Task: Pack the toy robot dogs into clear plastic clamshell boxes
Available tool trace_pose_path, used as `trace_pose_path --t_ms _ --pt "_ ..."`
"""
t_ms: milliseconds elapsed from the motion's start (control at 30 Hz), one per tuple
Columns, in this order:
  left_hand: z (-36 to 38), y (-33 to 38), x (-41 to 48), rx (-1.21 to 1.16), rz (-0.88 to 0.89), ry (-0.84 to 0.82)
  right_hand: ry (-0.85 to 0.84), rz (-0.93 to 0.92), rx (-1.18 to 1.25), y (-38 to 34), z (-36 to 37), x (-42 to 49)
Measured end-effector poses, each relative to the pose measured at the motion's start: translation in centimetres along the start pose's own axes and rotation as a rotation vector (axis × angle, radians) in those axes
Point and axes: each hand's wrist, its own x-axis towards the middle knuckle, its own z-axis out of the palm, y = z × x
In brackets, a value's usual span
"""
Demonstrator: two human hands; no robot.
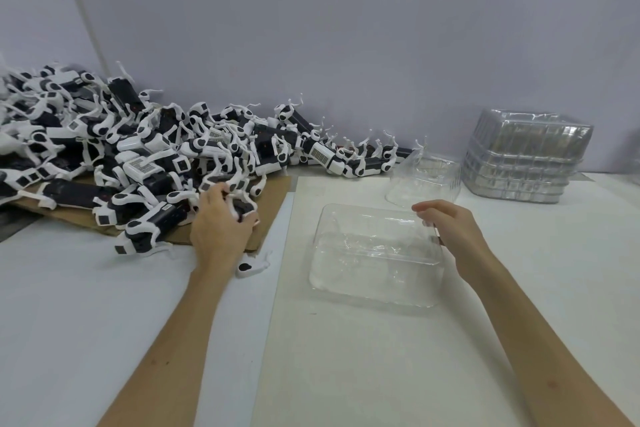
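A head-mounted view looks down at two bare forearms reaching over a white table [86,305]. At centre left, the left hand [221,224] curls its fingers round one black-and-white plastic toy robot dog [244,208] at the near edge of a big tangled pile of toy robot dogs [138,149], likely pulling one free to pack. The pile fills the left of the frame and lies partly on a flat brown cardboard sheet [273,189], which probably keeps the toys together. At centre right, the right hand [446,227] pinches the far right rim of an open clear plastic clamshell box [374,260], apparently steadying it so the dog can drop in; the box holds nothing yet. A clear upright lid [424,180] rises just behind it; whether it is hinged to that box cannot be told. The box sits on a cream rectangular board [346,357]. At upper right, near the box, waits a stack of clear plastic clamshell boxes [523,156]. A small loose white-and-black toy part [251,265] lies beside the left wrist. Behind everything stands a plain pale lilac-grey wall [346,45].
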Motion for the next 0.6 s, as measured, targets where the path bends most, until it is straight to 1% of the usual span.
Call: trace_pose_path --t_ms 67,100,167,200,300,333,367,433,533,600 --pt "0.3 0.9 -0.3 -0.181 0.041 -0.063 0.003 0.002 0.008 0.0 -0.1 0.1" --pt "0.2 1.3 -0.3 -0.284 0.031 -0.100 0.003 0.003 0.015 0.0 -0.2 0.1" --pt "0.2 2.1 -0.2 -0.547 -0.052 -0.195 0.010 -0.003 0.025 0.0 -0.2 0.2" --pt "-0.1 2.5 0.0 -0.751 -0.135 -0.251 0.016 -0.009 0.026 0.0 -0.3 0.2" --pt "-1.1 3.8 0.0 -1.447 -0.468 -0.372 0.021 -0.030 0.035 -0.1 -0.2 0.1" --pt "-1.3 4.1 -0.1 -1.609 -0.561 -0.394 0.029 -0.044 0.041 -0.1 -0.1 0.1" --pt "-1.4 4.4 -0.2 -1.716 -0.625 -0.419 0.050 -0.067 0.047 -0.2 -0.1 0.0" --pt "-1.6 5.2 -0.6 -1.835 -0.674 -0.463 0.137 -0.162 0.021 -0.5 0.1 -0.3" --pt "-2.1 6.4 -1.3 -1.923 -0.666 -0.507 0.280 -0.390 -0.067 -1.2 0.6 -1.3" --pt "-2.6 7.0 -1.6 -1.940 -0.626 -0.551 0.293 -0.554 -0.128 -1.7 1.1 -2.0"
